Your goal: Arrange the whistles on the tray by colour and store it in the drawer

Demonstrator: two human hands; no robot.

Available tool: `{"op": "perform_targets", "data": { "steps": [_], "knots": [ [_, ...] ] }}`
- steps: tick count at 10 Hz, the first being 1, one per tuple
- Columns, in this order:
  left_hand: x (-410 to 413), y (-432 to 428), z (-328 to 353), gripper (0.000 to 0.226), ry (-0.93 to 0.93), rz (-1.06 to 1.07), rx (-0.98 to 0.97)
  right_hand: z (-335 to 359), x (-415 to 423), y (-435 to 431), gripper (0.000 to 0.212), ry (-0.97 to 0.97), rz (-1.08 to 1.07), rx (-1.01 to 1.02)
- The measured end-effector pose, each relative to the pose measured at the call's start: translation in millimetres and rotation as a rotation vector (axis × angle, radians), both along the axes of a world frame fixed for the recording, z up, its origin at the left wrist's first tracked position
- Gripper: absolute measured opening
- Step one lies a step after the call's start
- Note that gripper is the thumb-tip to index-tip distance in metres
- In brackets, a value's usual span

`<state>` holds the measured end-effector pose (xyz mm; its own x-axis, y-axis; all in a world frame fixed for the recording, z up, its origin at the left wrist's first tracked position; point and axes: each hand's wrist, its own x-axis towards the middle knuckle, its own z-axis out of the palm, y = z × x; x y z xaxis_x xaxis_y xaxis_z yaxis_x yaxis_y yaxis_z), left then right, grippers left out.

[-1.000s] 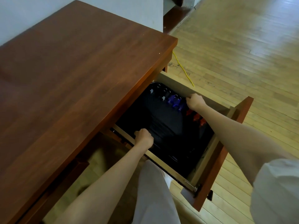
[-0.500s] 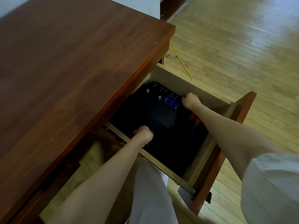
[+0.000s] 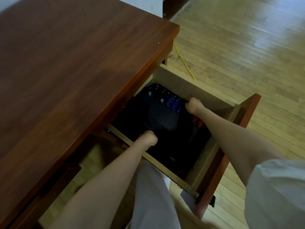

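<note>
Two hands grip one black tray [image 3: 165, 123] inside the open drawer [image 3: 194, 86]: left hand [image 3: 149, 138] near edge, right hand [image 3: 193, 105] far edge. Whistles along far edge: purple [image 3: 173, 103], red [image 3: 197, 120], dark ones uncountable. Brown tabletop [image 3: 74, 63]; wood floor [image 3: 247, 55], one yellow cable [image 3: 184, 61].

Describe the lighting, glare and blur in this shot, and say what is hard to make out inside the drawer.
Head view: the drawer interior lies in deep shadow, so the black tray nearly vanishes; only the blue whistles and red whistles show faintly. Window glare washes out the floor at upper right. Forearms and sleeve near the lower edge look soft. Each hand's grip, left hand and right hand, is closed on the tray edge.
</note>
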<state>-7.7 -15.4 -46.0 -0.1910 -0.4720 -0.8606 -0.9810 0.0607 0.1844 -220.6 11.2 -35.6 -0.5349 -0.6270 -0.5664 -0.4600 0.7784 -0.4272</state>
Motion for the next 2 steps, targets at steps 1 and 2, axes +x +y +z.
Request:
{"op": "perform_targets", "data": {
  "steps": [1, 2],
  "knots": [
    [-3, 8, 14, 0.043, -0.086, -0.087, -0.104, 4, 5, 5, 0.045, 0.079, 0.11, -0.027],
    [-5, 22, 17, 0.07, -0.091, -0.081, -0.257, 8, 15, 13, 0.057, 0.178, 0.176, -0.055]
  ]
}}
